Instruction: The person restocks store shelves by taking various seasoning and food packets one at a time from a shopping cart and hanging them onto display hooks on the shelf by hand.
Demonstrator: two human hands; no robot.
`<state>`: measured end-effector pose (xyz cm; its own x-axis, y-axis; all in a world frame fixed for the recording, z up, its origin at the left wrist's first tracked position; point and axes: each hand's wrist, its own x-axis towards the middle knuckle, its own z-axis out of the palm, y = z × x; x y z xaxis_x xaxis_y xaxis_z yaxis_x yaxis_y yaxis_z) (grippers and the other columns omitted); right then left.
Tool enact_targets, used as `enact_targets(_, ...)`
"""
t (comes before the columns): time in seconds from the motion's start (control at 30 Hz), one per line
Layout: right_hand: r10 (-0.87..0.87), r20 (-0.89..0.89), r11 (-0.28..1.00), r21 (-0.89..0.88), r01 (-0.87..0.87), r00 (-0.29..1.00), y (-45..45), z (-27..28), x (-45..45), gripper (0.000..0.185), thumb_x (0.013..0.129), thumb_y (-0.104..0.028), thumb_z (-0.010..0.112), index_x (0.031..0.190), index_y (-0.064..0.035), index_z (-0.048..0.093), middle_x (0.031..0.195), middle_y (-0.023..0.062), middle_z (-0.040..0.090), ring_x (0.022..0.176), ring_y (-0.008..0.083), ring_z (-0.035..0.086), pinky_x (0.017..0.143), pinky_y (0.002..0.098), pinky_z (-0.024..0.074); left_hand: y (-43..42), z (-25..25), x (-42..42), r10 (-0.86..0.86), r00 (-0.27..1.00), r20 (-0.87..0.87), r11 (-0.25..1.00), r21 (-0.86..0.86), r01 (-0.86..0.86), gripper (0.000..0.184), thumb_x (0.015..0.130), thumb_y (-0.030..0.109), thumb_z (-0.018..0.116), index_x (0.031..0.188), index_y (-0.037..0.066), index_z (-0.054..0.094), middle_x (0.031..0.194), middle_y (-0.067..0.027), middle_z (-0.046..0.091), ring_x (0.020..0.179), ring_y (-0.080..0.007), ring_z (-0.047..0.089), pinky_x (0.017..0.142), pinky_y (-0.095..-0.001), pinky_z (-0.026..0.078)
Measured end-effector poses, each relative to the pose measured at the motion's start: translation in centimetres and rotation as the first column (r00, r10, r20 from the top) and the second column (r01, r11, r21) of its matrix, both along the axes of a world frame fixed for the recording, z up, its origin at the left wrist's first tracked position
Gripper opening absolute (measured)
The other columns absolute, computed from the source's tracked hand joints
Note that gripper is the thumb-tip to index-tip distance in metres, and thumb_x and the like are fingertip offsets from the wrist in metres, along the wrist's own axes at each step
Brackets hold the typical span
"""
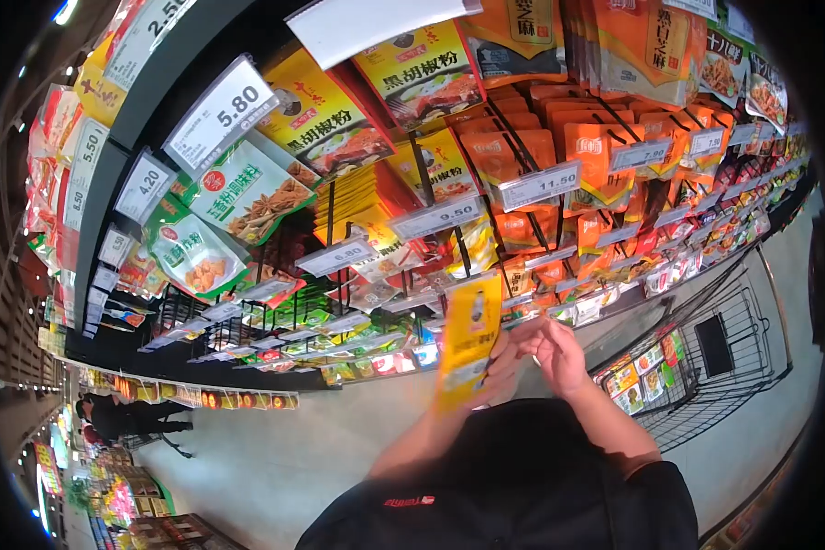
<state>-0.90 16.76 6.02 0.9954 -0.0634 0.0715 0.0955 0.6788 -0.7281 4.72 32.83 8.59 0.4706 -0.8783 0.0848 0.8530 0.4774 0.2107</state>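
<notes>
My left hand [497, 374] is closed on a yellow seasoning packet [472, 335], held upright in front of the shelf and slightly blurred. Close beside it is my right hand [559, 356], its fingers curled together near the left fingertips; whatever they may pinch is too small to make out. Beyond the hands, yellow black pepper powder packets [419, 78] hang on the hooks of the rack. Orange spice pouches [605, 156] fill the hooks farther right.
A wire shopping cart [742, 339] stands to the right, with several colourful packets [646, 376] in it. Price tags [541, 186] stick out on the hook ends. Green-and-white packets [247, 191] hang at left. A person in dark clothes [133, 417] is farther down the aisle.
</notes>
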Motion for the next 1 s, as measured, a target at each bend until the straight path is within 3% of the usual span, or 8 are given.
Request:
enact_targets(0.07, -0.016, -0.042, 0.999, -0.038, 0.014, 0.999, 0.1, 0.1, -0.1, 0.048, 0.101, -0.034, 0.036, 0.113, 0.0072, 0.057, 0.102, 0.0176, 0.066, 0.089, 0.0219, 0.065, 0.081, 0.0333, 0.0495, 0.6, -1.4, -0.2, -0.035, 0.999, 0.016, 0.999, -0.008, 0.035, 0.028, 0.1, 0.033, 0.049, 0.095, 0.006, 0.049, 0.078, -0.0057, 0.055, 0.068, -0.0134, 0.059, 0.062, -0.0255, 0.052)
enact_targets(0.13, -0.045, -0.091, 0.997, -0.068, 0.039, 0.995, 0.4, 0.3, -0.4, 0.049, 0.102, -0.035, 0.036, 0.115, 0.0068, 0.057, 0.104, 0.0168, 0.066, 0.091, 0.0205, 0.064, 0.082, 0.0328, 0.0494, 0.9, 0.8, -1.4, 0.213, 0.97, 0.118, 0.763, 0.6, -0.24, 0.025, 0.1, 0.026, 0.05, 0.114, 0.005, 0.053, 0.101, -0.0079, 0.062, 0.086, -0.016, 0.064, 0.078, -0.0302, 0.055)
enact_targets(0.17, -0.064, -0.173, 0.998, -0.018, 0.062, 0.983, 0.7, 0.3, -0.5, 0.048, 0.102, -0.035, 0.036, 0.117, 0.0061, 0.056, 0.108, 0.0157, 0.065, 0.094, 0.0188, 0.063, 0.085, 0.0318, 0.0485, 2.1, -2.3, -1.2, 0.224, 0.957, 0.186, 0.765, 0.575, -0.29, 0.033, 0.099, 0.017, 0.049, 0.129, 0.002, 0.047, 0.122, -0.0126, 0.059, 0.11, -0.0231, 0.06, 0.095, -0.037, 0.05)
enact_targets(0.33, -0.215, -0.176, 0.901, -0.416, 0.125, 0.961, 1.8, -1.9, 0.5, 0.042, 0.102, -0.03, 0.038, 0.124, 0.0028, 0.053, 0.117, 0.0107, 0.061, 0.104, 0.0144, 0.057, 0.091, 0.0275, 0.0439, 4.3, -4.0, -2.5, 0.289, 0.925, 0.248, 0.654, 0.655, -0.379, 0.034, 0.095, 0.003, 0.054, 0.129, 0.001, 0.049, 0.119, -0.0089, 0.061, 0.103, -0.015, 0.062, 0.091, -0.0299, 0.05)
enact_targets(0.4, -0.142, -0.216, 0.969, -0.229, 0.091, 0.966, 2.7, -1.6, 0.4, 0.037, 0.1, -0.022, 0.044, 0.127, 0.0026, 0.05, 0.117, 0.0118, 0.06, 0.105, 0.015, 0.056, 0.092, 0.0289, 0.0433, 4.8, -3.7, -2.6, 0.303, 0.887, 0.348, 0.646, 0.61, -0.46, 0.034, 0.095, 0.002, 0.054, 0.128, 0.001, 0.049, 0.117, -0.0092, 0.063, 0.103, -0.0143, 0.061, 0.09, -0.0281, 0.049)
enact_targets(0.53, -0.277, -0.158, 0.848, -0.504, 0.164, 0.948, 5.3, 1.7, 0.7, 0.046, 0.092, -0.008, 0.057, 0.134, 0.0044, 0.041, 0.122, 0.0163, 0.056, 0.111, 0.0231, 0.054, 0.097, 0.0363, 0.041, 7.2, -4.8, -1.2, 0.328, 0.834, 0.444, 0.588, 0.595, -0.548, 0.034, 0.095, 0.001, 0.053, 0.129, 0.001, 0.049, 0.116, -0.0087, 0.064, 0.105, -0.0134, 0.061, 0.089, -0.0268, 0.048)
enact_targets(0.6, -0.295, 0.467, 0.116, -0.848, 0.516, 0.834, 6.2, 2.4, 1.0, 0.051, 0.088, -0.008, 0.059, 0.135, 0.003, 0.041, 0.126, 0.0221, 0.05, 0.114, 0.0348, 0.051, 0.099, 0.0428, 0.0394, 8.1, -3.7, 0.0, 0.377, 0.758, 0.532, 0.515, 0.56, -0.649, 0.038, 0.093, -0.001, 0.053, 0.13, 0.003, 0.046, 0.12, -0.0103, 0.063, 0.11, -0.0176, 0.06, 0.096, -0.0326, 0.048)
enact_targets(1.0, 0.033, 0.454, -0.219, -0.866, 0.449, 0.891, 15.1, 8.3, 6.8, 0.054, 0.089, -0.028, 0.06, 0.141, -0.0268, 0.047, 0.153, 0.0281, 0.017, 0.14, 0.0545, 0.012, 0.103, 0.0723, 0.0161, 13.5, 1.4, 4.7, 0.403, 0.612, 0.68, 0.449, 0.436, -0.78, 0.034, 0.097, 0.001, 0.048, 0.131, 0.002, 0.044, 0.119, -0.0099, 0.063, 0.1, -0.0145, 0.063, 0.081, -0.0279, 0.053)
